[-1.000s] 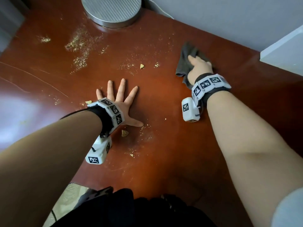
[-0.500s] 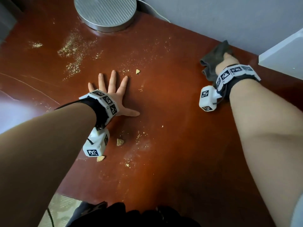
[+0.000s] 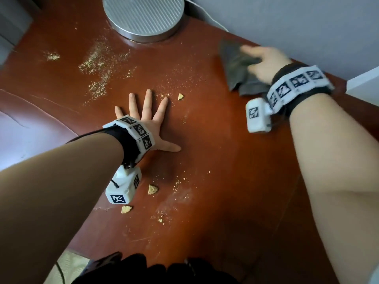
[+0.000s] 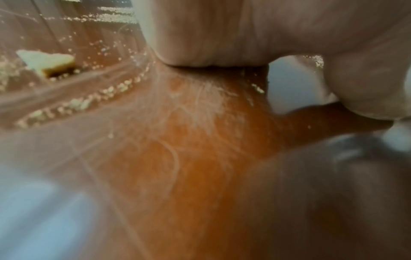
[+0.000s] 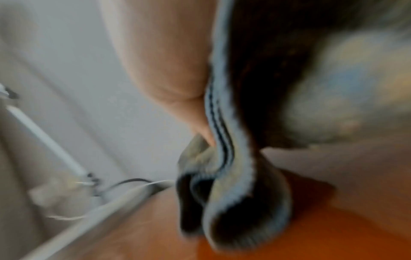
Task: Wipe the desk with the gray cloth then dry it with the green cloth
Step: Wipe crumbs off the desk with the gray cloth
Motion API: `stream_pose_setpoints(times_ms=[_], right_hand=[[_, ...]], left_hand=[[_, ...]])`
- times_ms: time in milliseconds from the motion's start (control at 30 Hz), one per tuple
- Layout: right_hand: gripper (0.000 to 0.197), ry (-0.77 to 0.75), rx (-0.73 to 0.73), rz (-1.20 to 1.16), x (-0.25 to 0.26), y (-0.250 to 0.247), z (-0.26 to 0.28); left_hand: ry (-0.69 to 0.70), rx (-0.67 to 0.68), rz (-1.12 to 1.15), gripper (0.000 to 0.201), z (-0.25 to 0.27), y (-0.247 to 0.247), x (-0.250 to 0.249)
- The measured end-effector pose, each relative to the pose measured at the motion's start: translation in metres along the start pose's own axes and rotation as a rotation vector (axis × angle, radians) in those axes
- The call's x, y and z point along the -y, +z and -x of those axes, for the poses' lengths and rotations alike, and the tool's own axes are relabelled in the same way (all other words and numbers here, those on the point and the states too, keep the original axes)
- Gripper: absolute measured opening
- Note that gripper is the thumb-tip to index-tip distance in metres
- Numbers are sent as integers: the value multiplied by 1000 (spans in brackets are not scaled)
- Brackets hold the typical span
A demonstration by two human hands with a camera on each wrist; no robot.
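Observation:
The gray cloth (image 3: 235,68) lies bunched on the red-brown desk (image 3: 225,181) near its back edge. My right hand (image 3: 264,64) holds it down against the desk with fingers and thumb closed around its folds, blurred by motion. In the right wrist view the gray cloth (image 5: 233,176) hangs folded beside a finger and touches the desk (image 5: 333,237). My left hand (image 3: 147,117) lies flat on the desk with fingers spread, holding nothing; its palm (image 4: 222,31) presses on the wood. No green cloth is in view.
Biscuit crumbs (image 3: 152,189) and fine crumb dust (image 3: 98,64) are scattered over the left and middle of the desk. A round ribbed metal base (image 3: 143,15) stands at the back, with a white cable (image 3: 207,15) behind it. A white object (image 3: 365,87) juts in at the right.
My right hand swept the gray cloth right to the back corner, then back left along the back edge toward the metal base. The left hand has stayed flat in place.

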State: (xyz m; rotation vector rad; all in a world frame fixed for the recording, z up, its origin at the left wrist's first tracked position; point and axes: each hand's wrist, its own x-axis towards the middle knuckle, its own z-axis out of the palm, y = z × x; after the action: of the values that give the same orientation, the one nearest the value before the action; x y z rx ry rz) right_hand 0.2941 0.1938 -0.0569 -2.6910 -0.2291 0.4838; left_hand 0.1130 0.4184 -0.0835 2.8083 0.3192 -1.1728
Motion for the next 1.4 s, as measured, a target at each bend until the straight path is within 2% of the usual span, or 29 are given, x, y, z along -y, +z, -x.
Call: stream_pose_setpoints(times_ms=[33, 67, 100, 167, 233, 300, 433, 500, 533, 567, 633, 667, 700, 767, 800, 867, 967, 1033, 1100, 1167, 1233, 1300, 1400], right_hand=[[51, 105, -90, 26, -13, -7, -7], [55, 213, -119, 90, -20, -10, -12], [57, 289, -104, 164, -24, -11, -14], [56, 326, -62, 276, -19, -7, -17], [54, 235, -56, 303, -3, 3, -18], [59, 50, 15, 271, 17, 17, -19], [61, -259, 386, 172, 51, 32, -7], [60, -316, 518, 204, 57, 18, 0], [59, -313, 484, 184, 56, 10, -2], [58, -291, 385, 123, 52, 3, -8], [58, -132, 88, 0, 37, -3, -31], [59, -41, -22, 8, 34, -1, -40], [59, 35, -67, 37, 35, 2, -44], [57, 100, -24, 141, 39, 11, -45], [55, 74, 4, 183, 44, 16, -44], [54, -80, 86, 160, 57, 29, -36], [61, -326, 301, 168, 72, 51, -18], [63, -363, 427, 134, 76, 52, -8], [65, -326, 392, 80, 78, 41, -1], [65, -194, 173, -8, 73, 27, -4], [62, 2, -26, -6, 63, 21, -17], [59, 147, -26, 95, 65, 22, -23], [57, 201, 53, 218, 79, 28, -32]], left_hand=[[4, -5, -2, 129, 0, -1, -1], [7, -3, -3, 129, 0, 0, 0], [8, -5, -4, 128, 0, 0, 0], [12, -7, -7, 128, -1, 0, 0], [9, -8, -8, 129, -1, 1, 0], [8, -13, -9, 129, -1, 1, 0], [13, -29, 0, 129, -1, 1, 0], [14, -30, 6, 129, -1, 2, 0], [13, -31, 5, 129, -1, 2, 0], [11, -32, 3, 129, -2, 2, 1], [14, -32, -3, 129, -2, 2, 0], [14, -27, -4, 129, -2, 2, 1], [12, -22, -4, 129, -2, 2, 1], [8, -14, -5, 129, -3, 2, 1], [6, -12, -5, 129, -3, 2, 1], [4, -10, -4, 129, -3, 2, 1], [8, -9, -2, 130, -1, 0, 1], [12, -12, -2, 129, 1, -1, 0], [19, -22, -15, 130, 2, -2, 0], [34, -30, -21, 130, 3, -2, 1], [54, -42, -14, 130, 4, -1, 2], [82, -45, -9, 128, 5, 1, 5], [140, -48, 22, 122, 7, -3, 22]])
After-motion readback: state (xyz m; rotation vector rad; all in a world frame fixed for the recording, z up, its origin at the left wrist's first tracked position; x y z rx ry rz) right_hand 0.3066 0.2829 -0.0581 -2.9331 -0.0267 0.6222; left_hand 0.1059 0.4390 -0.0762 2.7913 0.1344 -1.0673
